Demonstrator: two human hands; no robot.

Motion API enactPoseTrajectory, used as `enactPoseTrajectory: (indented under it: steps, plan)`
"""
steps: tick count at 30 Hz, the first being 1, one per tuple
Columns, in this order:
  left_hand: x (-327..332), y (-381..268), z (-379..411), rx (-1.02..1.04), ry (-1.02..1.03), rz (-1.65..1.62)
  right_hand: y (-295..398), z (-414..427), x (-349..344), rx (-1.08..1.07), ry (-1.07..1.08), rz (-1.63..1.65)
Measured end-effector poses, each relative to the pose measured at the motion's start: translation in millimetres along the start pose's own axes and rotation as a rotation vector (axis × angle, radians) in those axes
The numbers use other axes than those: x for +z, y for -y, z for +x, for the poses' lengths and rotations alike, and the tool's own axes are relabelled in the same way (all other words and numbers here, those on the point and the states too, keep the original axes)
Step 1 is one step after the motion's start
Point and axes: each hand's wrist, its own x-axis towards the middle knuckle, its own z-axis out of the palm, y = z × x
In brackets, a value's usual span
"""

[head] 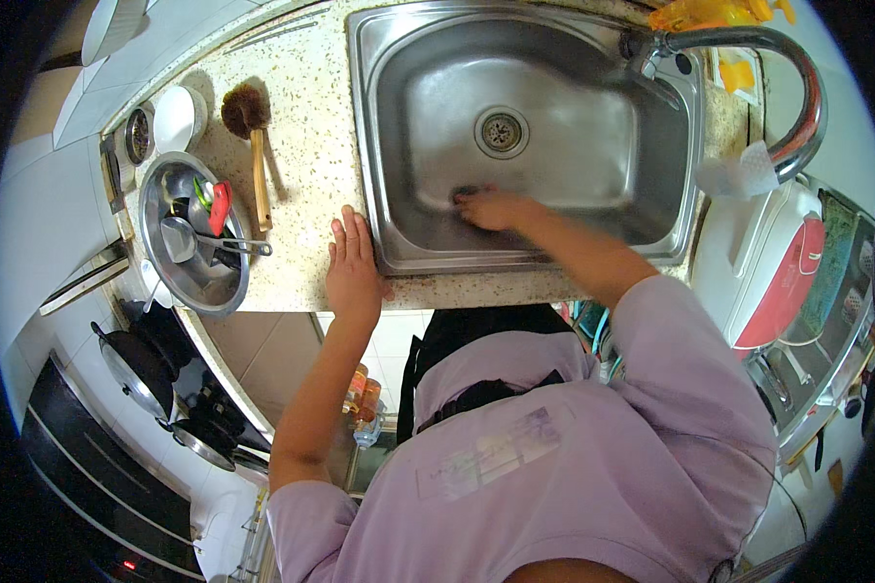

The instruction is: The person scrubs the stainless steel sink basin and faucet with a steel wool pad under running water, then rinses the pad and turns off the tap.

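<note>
My right hand (497,209) is down in the stainless steel sink (423,146), on the basin floor near its front wall. Its fingers close over a small dark pad (465,194), mostly hidden and too blurred to name more exactly. The drain strainer (502,132) lies beyond those fingers. My left hand (354,266) rests flat on the speckled countertop (306,182), beside the sink's left rim, holding nothing. Left of it stands a metal bowl (153,211) with a spatula (181,239), a red pepper (220,208) and green peppers inside.
A wooden-handled brush (261,178) lies between bowl and sink. White bowls (175,119) stand farther back. The curved faucet (809,95) arches over the right side, near a red-and-white appliance (765,270). Pans (142,375) sit at the lower left.
</note>
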Motion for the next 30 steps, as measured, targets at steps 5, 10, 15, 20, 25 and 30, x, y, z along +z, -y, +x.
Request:
enactPoseTrajectory:
  steps: [5,10,15,20,25,30]
  plan:
    - [10.0,2.2,-0.4,0.006,-0.033,-0.027,-70.2,-128.3,57.6,0.4,-0.076,0.198]
    - [9.5,2.4,-3.3,0.018,-0.075,-0.06,-66.9,-98.2,55.6,0.35,-0.197,0.356]
    - [6.7,3.5,-0.4,0.009,-0.057,-0.041,47.0,0.0,-38.1,0.179,-0.096,0.686]
    - [11.5,4.9,-2.2,0.004,-0.072,-0.165,112.1,-69.5,-62.3,0.12,-0.211,0.113]
    - [6.9,4.0,-5.9,0.008,-0.072,-0.181,23.7,-220.0,-16.8,0.686,0.066,0.082]
    - [7.8,2.7,-4.0,0.001,-0.064,-0.162,7.7,-192.6,2.0,0.574,-0.007,0.186]
